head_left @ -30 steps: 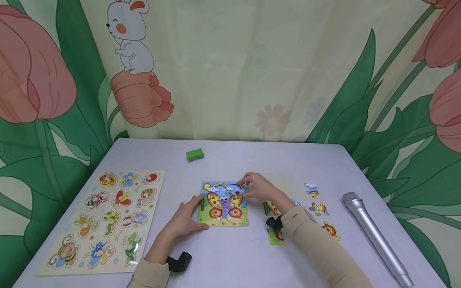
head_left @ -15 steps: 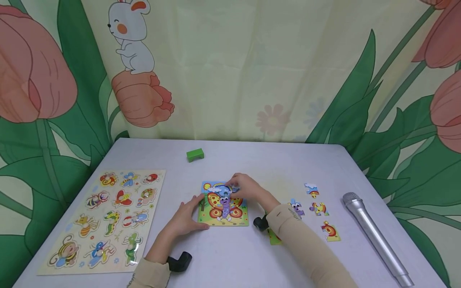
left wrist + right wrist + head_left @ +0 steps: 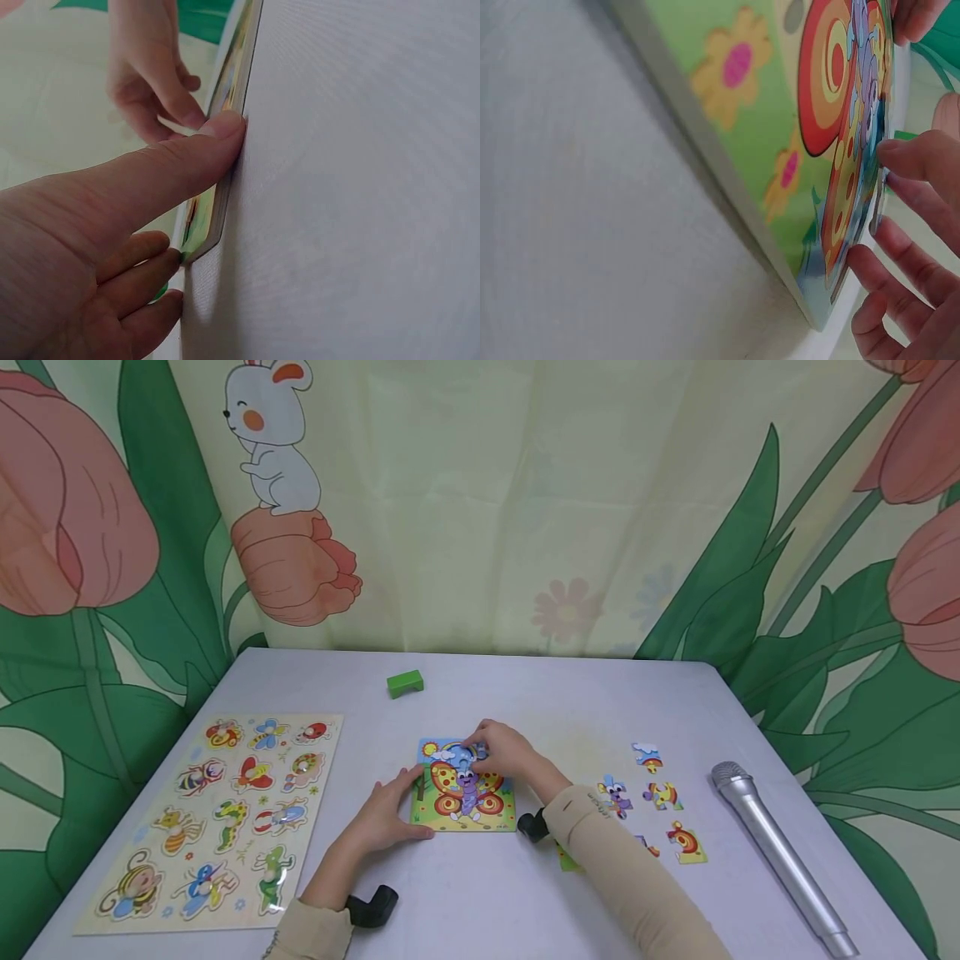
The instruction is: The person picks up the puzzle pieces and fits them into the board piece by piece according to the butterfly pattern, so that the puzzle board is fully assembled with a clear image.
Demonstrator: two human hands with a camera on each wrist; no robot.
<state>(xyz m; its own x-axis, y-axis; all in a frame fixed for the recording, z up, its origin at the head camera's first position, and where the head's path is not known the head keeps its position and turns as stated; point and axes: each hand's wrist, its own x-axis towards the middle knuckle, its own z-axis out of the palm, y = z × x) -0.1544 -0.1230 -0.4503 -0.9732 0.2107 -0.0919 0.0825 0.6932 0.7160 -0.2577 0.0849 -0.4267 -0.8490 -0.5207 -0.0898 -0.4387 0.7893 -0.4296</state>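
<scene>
A small square puzzle board (image 3: 435, 821) with a butterfly picture lies mid-table. My left hand (image 3: 386, 814) grips its near-left corner, thumb along the near edge and fingers at the left side. At the board's upper part, my right hand (image 3: 506, 752) pinches a puzzle piece (image 3: 877, 204) between thumb and fingers, close over the picture; the hand covers the board's upper right. To the right are loose puzzle pieces: one with blue sky (image 3: 647, 757), a yellow one (image 3: 662, 795), a purple one (image 3: 615, 795) and a snail-like one (image 3: 688, 843). Others lie partly under the right sleeve.
A large insect-picture board (image 3: 247, 843) takes up the left side of the table. A green block (image 3: 406, 683) sits near the back. On the right lies a silver microphone (image 3: 783, 860). Behind the table hangs a printed curtain (image 3: 465, 510).
My right hand has moved left over the board's upper part from its top right corner, uncovering the purple piece. My left hand stays at the board's corner.
</scene>
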